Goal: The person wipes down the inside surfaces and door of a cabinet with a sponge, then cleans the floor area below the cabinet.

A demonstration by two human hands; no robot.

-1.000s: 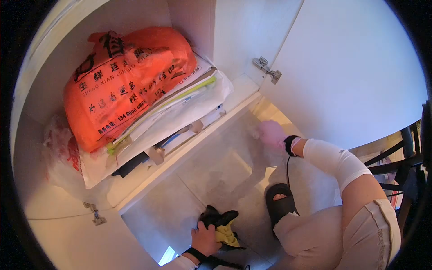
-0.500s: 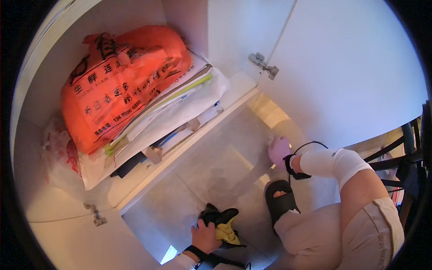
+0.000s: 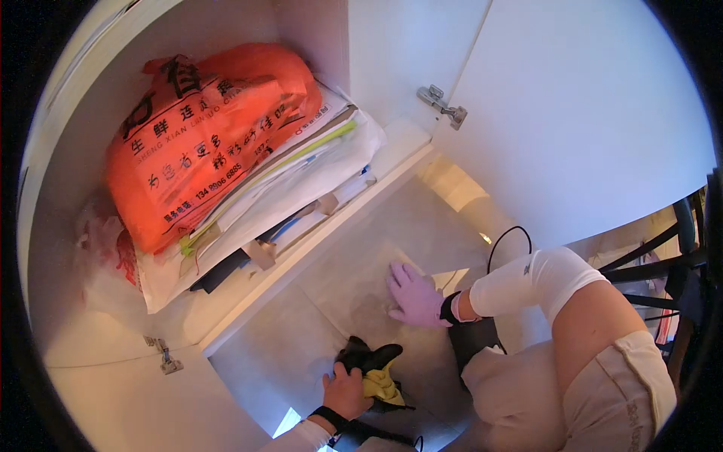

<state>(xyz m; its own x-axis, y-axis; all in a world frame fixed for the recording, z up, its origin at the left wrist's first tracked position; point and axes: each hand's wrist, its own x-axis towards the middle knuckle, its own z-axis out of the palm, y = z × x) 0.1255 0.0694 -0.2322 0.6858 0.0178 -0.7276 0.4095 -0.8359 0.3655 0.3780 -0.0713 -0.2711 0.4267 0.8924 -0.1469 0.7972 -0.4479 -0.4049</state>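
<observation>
On the floor lies a crumpled black and yellow bundle (image 3: 384, 383), soft-looking; its exact kind does not show. My left hand (image 3: 347, 392), bare with a black wrist strap, has its fingers curled over the bundle's near side. A pink glove (image 3: 416, 299) covers my right hand (image 3: 413, 294), which is spread palm down over the floor tiles with nothing in it. Whether its palm touches the floor I cannot tell. Beside it is a black slipper (image 3: 482, 350) on my foot, partly covered by my forearm.
An open cabinet (image 3: 407, 154) holds an orange plastic bag (image 3: 215, 143) on a stack of papers (image 3: 301, 184), with a clear plastic bag (image 3: 102, 248) at the left. Its white door (image 3: 587, 113) stands open at the right. Dark chair legs (image 3: 678, 271) are at the right edge.
My gloved right hand has come left and nearer from beside the door, passing in front of the slipper. My left hand stays at the bundle.
</observation>
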